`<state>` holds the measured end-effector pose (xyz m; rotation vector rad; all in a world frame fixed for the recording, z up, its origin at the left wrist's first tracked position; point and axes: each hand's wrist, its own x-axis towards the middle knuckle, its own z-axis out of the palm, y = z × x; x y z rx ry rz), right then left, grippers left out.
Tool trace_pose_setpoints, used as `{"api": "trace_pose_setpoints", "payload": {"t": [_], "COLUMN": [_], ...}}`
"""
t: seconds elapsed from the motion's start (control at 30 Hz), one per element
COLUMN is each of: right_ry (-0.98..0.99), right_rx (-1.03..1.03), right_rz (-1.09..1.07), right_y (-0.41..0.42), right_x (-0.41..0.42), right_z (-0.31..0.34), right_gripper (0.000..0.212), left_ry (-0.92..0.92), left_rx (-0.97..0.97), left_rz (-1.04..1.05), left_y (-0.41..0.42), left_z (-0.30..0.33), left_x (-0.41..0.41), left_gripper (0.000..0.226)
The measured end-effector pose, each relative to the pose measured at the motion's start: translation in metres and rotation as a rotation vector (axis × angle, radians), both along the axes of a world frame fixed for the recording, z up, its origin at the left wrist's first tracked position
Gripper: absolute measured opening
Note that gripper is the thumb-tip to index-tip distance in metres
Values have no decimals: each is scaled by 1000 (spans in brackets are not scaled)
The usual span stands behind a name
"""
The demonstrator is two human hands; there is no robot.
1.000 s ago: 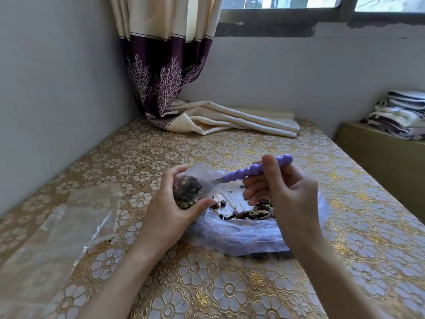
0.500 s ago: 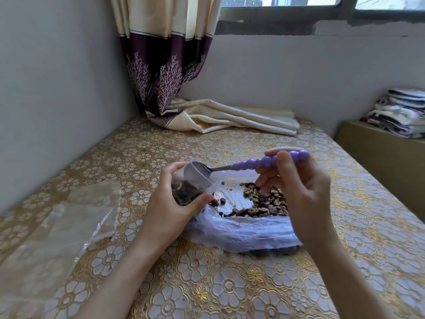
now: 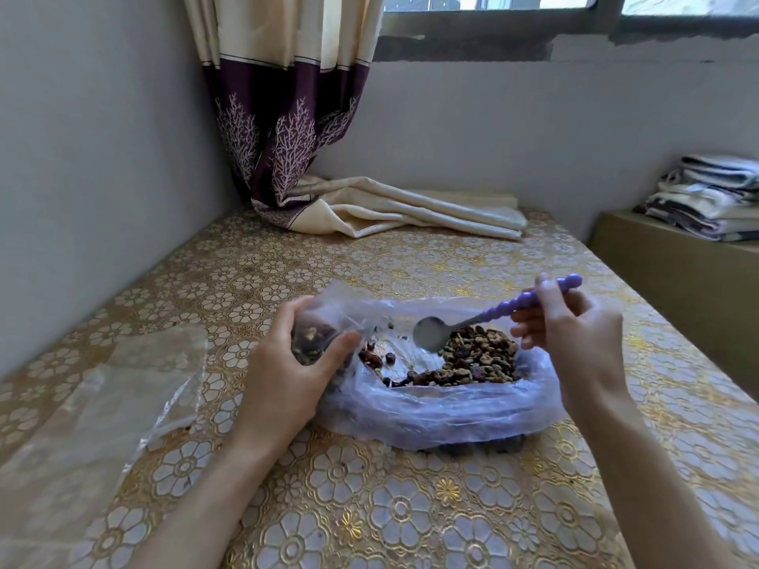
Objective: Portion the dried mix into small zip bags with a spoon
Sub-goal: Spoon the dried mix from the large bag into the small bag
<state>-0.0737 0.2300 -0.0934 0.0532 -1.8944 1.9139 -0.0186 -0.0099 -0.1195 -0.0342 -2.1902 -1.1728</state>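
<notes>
Head view: left hand [image 3: 283, 375] grips a small clear zip bag [image 3: 318, 336], part-filled. Right hand [image 3: 575, 338] pinches a beaded lilac-handled spoon [image 3: 493, 316], empty steel bowl touching lumpy dried mix [image 3: 472, 357] inside a crinkled translucent plastic bag [image 3: 443, 416] on the embossed floral tablecloth [image 3: 369, 507].

Purple-handled spoon [image 3: 499, 312], gold floral tablecloth [image 3: 369, 507], cream-and-plum branch-print curtain [image 3: 287, 117]

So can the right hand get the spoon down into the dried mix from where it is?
Probably yes. The right hand holds the spoon with its bowl just above the dried mix, and the big bag lies open with nothing between them.
</notes>
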Motion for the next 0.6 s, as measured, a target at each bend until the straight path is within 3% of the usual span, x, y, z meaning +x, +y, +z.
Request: {"api": "trace_pose_setpoints", "payload": {"t": [0.37,0.6], "right_ry": [-199,-218], "right_rx": [60,56], "right_rz": [273,298], "right_y": [-27,-40], "right_x": [13,18], "right_z": [0,-2], "right_gripper": [37,33], "left_ry": [68,73], "left_rx": [141,146], "left_rz": [27,25], "left_y": [0,1], "left_z": [4,5], "left_x": [3,3], "left_gripper": [52,51]}}
